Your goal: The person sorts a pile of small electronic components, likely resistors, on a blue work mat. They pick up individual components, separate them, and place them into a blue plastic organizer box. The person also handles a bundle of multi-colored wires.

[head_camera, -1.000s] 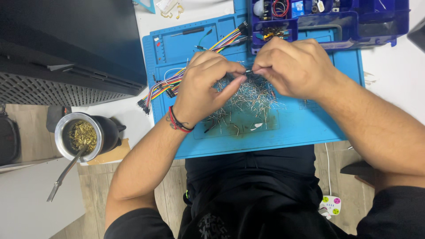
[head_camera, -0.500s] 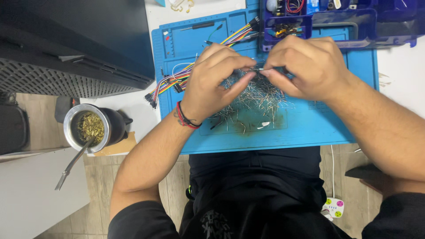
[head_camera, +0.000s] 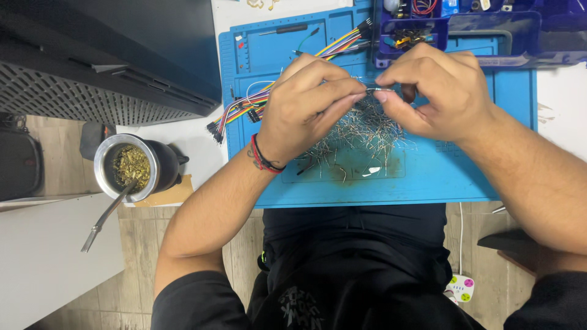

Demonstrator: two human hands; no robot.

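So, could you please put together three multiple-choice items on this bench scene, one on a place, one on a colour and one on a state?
1. Where does the metal cup of green herb stand?
A. on the blue mat
B. left of the blue mat, near the table edge
C. inside the parts organiser

2. What colour is the work mat?
A. blue
B. red
C. grey

3. What are the hands doing?
A. resting flat on the mat
B. both pinching one thin metal piece between them
C. holding the ribbon of coloured jumper wires

Answers:
1 B: the cup sits off the mat on its left, with a metal straw sticking out.
2 A: the mat under the pile of wire leads is plainly blue.
3 B: the left hand and right hand meet fingertip to fingertip on the thin metal piece above the pile.
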